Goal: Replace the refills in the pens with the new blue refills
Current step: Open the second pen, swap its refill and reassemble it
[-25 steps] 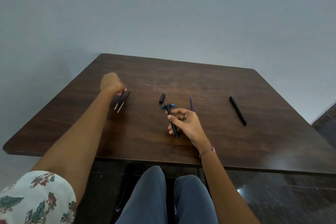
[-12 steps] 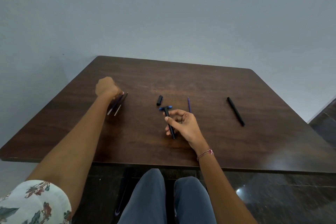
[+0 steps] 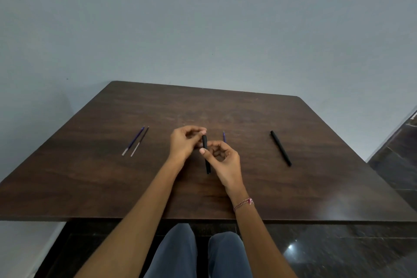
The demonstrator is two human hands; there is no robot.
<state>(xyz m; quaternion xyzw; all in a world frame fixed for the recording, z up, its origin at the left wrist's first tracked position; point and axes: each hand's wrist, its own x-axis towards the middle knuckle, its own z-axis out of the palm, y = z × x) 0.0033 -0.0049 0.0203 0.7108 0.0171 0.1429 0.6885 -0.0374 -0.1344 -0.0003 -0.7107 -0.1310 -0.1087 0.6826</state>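
Pens (2): we count two black pens. The held pen (image 3: pixel 207 160) sits over the middle of the table, between both hands. The lying pen (image 3: pixel 281 148) rests flat to the right, well apart from the hands.
Refills (3): we count three. A blue refill (image 3: pixel 135 140) and a dark refill (image 3: pixel 140 141) lie side by side at the left, nearly parallel. A third refill (image 3: pixel 224 136), also blue, shows only its far end beyond the right hand.
Left hand (image 3: pixel 185 142): fingers curled, with thumb and fingertips pinching the far end of the held pen.
Right hand (image 3: pixel 223 160): thumb and forefinger pinch the barrel just below the left hand's grip, and the other fingers are loosely curled.
Table (image 3: pixel 90 176) (1): dark wood, bearing all the loose items.
Bracelet (image 3: pixel 243 202) (1): we see it on the right wrist.
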